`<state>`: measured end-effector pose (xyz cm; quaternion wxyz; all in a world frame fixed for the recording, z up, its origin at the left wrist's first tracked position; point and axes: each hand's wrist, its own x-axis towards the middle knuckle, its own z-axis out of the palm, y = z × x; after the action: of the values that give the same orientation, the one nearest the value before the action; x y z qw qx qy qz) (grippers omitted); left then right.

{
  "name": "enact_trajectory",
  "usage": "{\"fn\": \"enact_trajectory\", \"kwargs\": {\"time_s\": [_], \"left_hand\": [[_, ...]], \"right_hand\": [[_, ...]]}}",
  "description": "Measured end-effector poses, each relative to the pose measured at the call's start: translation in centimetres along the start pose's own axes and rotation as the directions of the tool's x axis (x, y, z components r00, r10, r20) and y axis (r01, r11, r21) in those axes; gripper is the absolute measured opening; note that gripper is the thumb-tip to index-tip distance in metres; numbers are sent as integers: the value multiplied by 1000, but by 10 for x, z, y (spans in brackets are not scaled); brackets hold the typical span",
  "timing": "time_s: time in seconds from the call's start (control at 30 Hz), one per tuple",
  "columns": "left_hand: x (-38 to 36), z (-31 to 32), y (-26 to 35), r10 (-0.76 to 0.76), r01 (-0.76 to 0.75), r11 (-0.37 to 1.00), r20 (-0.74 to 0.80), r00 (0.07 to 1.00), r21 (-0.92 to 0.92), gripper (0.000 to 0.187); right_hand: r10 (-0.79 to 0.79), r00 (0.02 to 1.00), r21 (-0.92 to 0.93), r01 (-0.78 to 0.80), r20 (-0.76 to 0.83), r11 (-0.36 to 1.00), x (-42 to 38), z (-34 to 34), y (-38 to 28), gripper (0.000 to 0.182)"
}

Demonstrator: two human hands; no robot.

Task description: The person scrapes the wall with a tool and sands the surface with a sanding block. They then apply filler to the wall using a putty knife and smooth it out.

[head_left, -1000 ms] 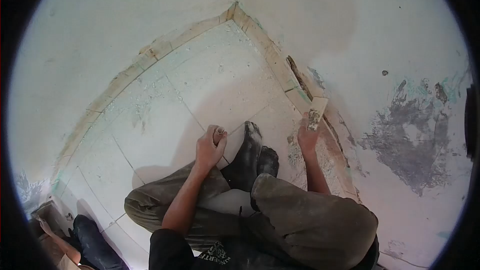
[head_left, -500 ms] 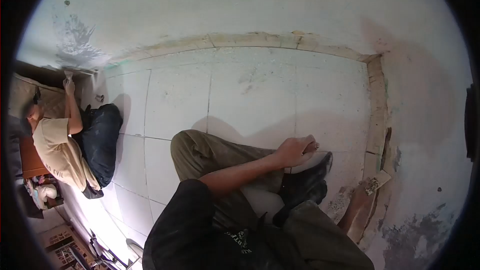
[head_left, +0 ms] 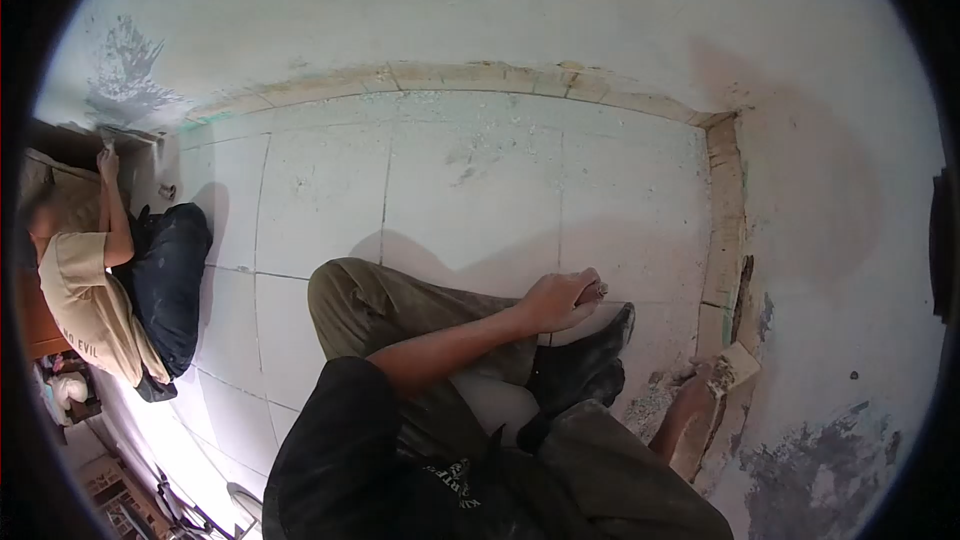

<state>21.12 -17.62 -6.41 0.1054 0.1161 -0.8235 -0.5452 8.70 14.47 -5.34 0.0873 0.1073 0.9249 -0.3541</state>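
Note:
My right hand (head_left: 690, 400) is low at the right, closed round a scraper whose pale flat blade (head_left: 741, 364) carries grey crumbs. That blade sits by the tile skirting (head_left: 726, 215) at the foot of the right wall. Above my bent knee and dark shoe (head_left: 585, 365), my left hand (head_left: 566, 301) is curled shut; what lies in its fingers, if anything, is too small to name. Crumbled plaster (head_left: 650, 402) is scattered on the floor beside my right hand.
Another person (head_left: 90, 280) in a tan shirt sits at the left, hands raised to the wall base. A small cylindrical item (head_left: 168, 191) lies near them. Pale floor tiles (head_left: 470, 210) stretch between us. The right wall has a grey peeled patch (head_left: 820, 475).
The whole view has shifted, so the scene sits further left. The scraper blade in my right hand has turned and shows more of its face. My left hand keeps its curl.

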Motion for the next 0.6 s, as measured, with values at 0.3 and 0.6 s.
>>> {"fn": "enact_trajectory", "kwargs": {"time_s": [0.3,0.6], "left_hand": [[1,-2,2,-8,9,999,-20,1000,38,25],[1,8,-11,20,-17,999,-75,997,43,22]], "right_hand": [[-441,858,-161,412,-262,897,18,25,40,43],[-89,994,474,51,59,879,-25,38,-27,43]]}}
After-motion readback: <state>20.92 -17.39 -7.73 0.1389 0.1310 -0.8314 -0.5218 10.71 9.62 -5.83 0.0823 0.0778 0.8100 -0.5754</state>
